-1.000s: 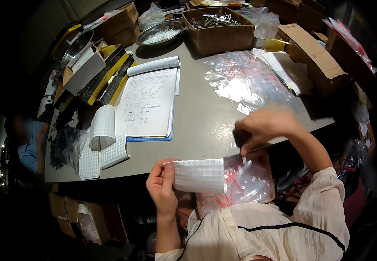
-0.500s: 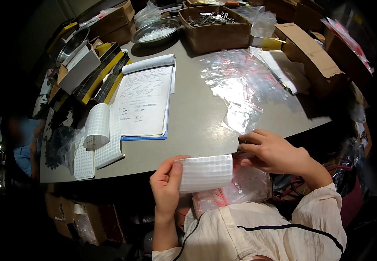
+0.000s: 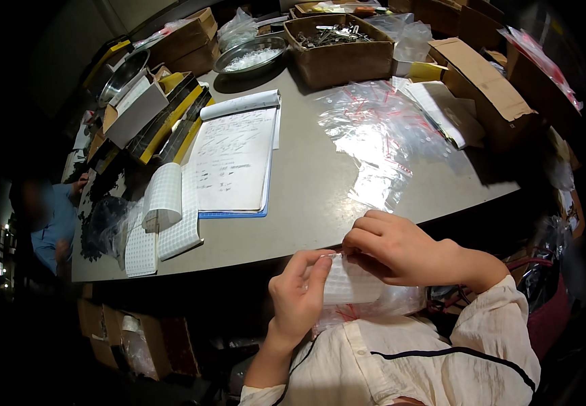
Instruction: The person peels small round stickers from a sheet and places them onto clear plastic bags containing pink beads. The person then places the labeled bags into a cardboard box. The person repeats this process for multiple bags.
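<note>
In my left hand (image 3: 298,294) a white sheet of round stickers (image 3: 348,283) is pinched at its left edge between thumb and fingers. My right hand (image 3: 398,250) lies over the sheet's upper edge, its fingertips curled together close to my left fingers. What those right fingertips hold, if anything, is hidden. Beneath the sheet, clear plastic bags with red seal lines (image 3: 401,299) rest on my lap. They are partly covered by the sheet and my hands.
More clear zip bags (image 3: 381,145) spread over the grey table (image 3: 300,183). To the left lie a written notepad (image 3: 235,155) and curled sticker sheets (image 3: 162,196). Boxes (image 3: 337,57) and a metal bowl (image 3: 250,57) line the far side. Another person (image 3: 55,220) is at far left.
My right hand has moved left onto the sheet's upper edge, meeting my left fingers. My left hand and the sheet have shifted right and slightly down.
</note>
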`<act>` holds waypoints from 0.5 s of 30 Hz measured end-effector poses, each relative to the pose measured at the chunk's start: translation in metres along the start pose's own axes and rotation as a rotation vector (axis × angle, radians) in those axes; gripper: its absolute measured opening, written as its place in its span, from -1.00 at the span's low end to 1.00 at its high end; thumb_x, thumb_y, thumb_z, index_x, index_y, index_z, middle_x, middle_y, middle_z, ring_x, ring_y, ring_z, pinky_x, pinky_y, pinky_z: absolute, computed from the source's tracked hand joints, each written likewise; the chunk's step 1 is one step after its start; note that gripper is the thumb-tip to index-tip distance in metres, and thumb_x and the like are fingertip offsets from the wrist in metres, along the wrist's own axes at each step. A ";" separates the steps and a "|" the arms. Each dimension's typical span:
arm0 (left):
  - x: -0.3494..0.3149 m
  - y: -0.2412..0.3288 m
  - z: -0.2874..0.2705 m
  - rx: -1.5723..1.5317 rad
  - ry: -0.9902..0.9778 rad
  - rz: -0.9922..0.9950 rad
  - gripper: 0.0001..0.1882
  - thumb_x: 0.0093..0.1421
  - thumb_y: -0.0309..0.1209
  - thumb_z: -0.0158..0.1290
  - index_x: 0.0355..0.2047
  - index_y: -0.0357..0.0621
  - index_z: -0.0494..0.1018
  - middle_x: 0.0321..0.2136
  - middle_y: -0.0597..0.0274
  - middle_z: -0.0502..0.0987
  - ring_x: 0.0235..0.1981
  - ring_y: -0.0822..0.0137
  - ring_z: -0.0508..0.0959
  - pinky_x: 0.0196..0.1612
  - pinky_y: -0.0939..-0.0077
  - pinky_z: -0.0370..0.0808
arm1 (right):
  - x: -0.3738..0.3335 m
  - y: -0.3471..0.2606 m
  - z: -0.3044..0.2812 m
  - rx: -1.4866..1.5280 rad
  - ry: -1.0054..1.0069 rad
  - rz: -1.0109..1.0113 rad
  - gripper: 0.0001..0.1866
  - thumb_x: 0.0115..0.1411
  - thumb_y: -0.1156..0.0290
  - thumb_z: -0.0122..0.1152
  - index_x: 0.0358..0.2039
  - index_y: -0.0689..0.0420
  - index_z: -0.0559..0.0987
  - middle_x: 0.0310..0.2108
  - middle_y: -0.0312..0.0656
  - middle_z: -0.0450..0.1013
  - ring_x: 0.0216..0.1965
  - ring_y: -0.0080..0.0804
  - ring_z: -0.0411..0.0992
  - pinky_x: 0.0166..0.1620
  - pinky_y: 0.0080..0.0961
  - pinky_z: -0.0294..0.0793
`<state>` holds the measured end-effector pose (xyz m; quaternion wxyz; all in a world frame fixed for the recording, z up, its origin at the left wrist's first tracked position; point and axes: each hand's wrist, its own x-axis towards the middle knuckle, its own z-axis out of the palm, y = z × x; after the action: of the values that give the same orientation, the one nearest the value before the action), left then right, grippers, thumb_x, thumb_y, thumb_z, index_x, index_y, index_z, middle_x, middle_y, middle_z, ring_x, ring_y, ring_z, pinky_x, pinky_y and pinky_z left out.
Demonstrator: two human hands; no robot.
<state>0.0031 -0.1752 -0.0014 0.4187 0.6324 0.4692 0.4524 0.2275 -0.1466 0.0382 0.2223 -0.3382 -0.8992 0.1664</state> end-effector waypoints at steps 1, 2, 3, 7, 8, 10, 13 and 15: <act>0.001 0.000 0.001 0.012 0.006 0.004 -0.88 0.35 -0.50 0.15 -0.18 -0.31 0.61 -0.43 0.11 0.70 -0.41 0.50 0.67 -0.34 0.63 0.53 | 0.000 -0.002 0.001 -0.039 0.041 -0.003 -0.80 0.17 0.56 0.33 -0.22 0.18 0.52 -0.33 -0.14 0.43 -0.27 -0.12 0.43 -0.19 -0.28 0.46; 0.002 -0.001 0.001 0.011 0.017 0.013 -0.87 0.36 -0.50 0.15 -0.19 -0.34 0.60 -0.46 0.21 0.65 -0.44 0.57 0.58 -0.37 0.68 0.45 | -0.002 -0.003 0.005 -0.068 0.053 -0.038 -0.80 0.15 0.57 0.33 -0.22 0.18 0.52 -0.33 -0.14 0.43 -0.27 -0.11 0.43 -0.20 -0.27 0.46; 0.003 -0.002 0.002 0.008 0.025 0.025 -0.86 0.36 -0.49 0.14 -0.21 -0.36 0.60 -0.49 0.31 0.61 -0.47 0.63 0.48 -0.40 0.72 0.38 | -0.004 -0.002 0.009 -0.101 0.067 -0.071 -0.80 0.14 0.57 0.34 -0.23 0.18 0.52 -0.33 -0.13 0.44 -0.27 -0.11 0.44 -0.21 -0.27 0.46; 0.010 -0.011 0.003 -0.013 0.097 0.006 -0.83 0.38 -0.46 0.12 -0.23 -0.38 0.60 -0.52 0.40 0.59 -0.50 0.68 0.42 -0.44 0.73 0.35 | -0.007 0.013 -0.006 -0.018 0.101 -0.061 -0.78 0.09 0.59 0.34 -0.24 0.18 0.52 -0.33 -0.12 0.44 -0.27 -0.09 0.45 -0.23 -0.26 0.47; 0.011 -0.016 0.000 -0.037 0.094 -0.028 -0.82 0.40 -0.45 0.11 -0.22 -0.37 0.58 -0.49 0.37 0.61 -0.48 0.66 0.46 -0.42 0.72 0.38 | -0.012 0.034 -0.005 -0.038 0.126 0.024 -0.42 -0.24 0.52 0.47 -0.11 0.16 0.49 -0.26 -0.07 0.43 -0.15 0.00 0.46 -0.16 -0.16 0.51; 0.011 -0.022 -0.004 -0.114 0.106 -0.044 -0.82 0.40 -0.44 0.11 -0.20 -0.36 0.57 -0.46 0.35 0.61 -0.46 0.66 0.48 -0.38 0.73 0.39 | -0.014 0.055 -0.011 -0.171 0.184 0.188 -0.59 -0.09 0.57 0.40 -0.18 0.16 0.48 -0.27 -0.09 0.45 -0.20 -0.01 0.47 -0.20 -0.20 0.50; 0.010 -0.032 -0.012 -0.237 0.108 -0.070 -0.81 0.42 -0.41 0.11 -0.18 -0.35 0.55 -0.40 0.32 0.63 -0.41 0.63 0.52 -0.32 0.74 0.42 | -0.024 0.065 0.000 -0.164 0.086 0.195 -0.75 0.06 0.62 0.32 -0.26 0.16 0.46 -0.26 -0.11 0.44 -0.26 -0.05 0.47 -0.24 -0.25 0.47; 0.008 -0.031 -0.016 -0.274 0.114 -0.094 -0.80 0.42 -0.40 0.11 -0.18 -0.35 0.55 -0.38 0.30 0.63 -0.39 0.62 0.53 -0.31 0.73 0.42 | -0.032 0.055 0.006 -0.153 -0.191 0.205 -0.76 0.09 0.62 0.30 -0.24 0.16 0.47 -0.15 -0.11 0.45 -0.26 -0.06 0.48 -0.23 -0.27 0.48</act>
<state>-0.0181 -0.1590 -0.0252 0.4946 0.5199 0.4551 0.5273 0.2752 -0.1294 -0.0012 0.0911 -0.4266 -0.8872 0.1505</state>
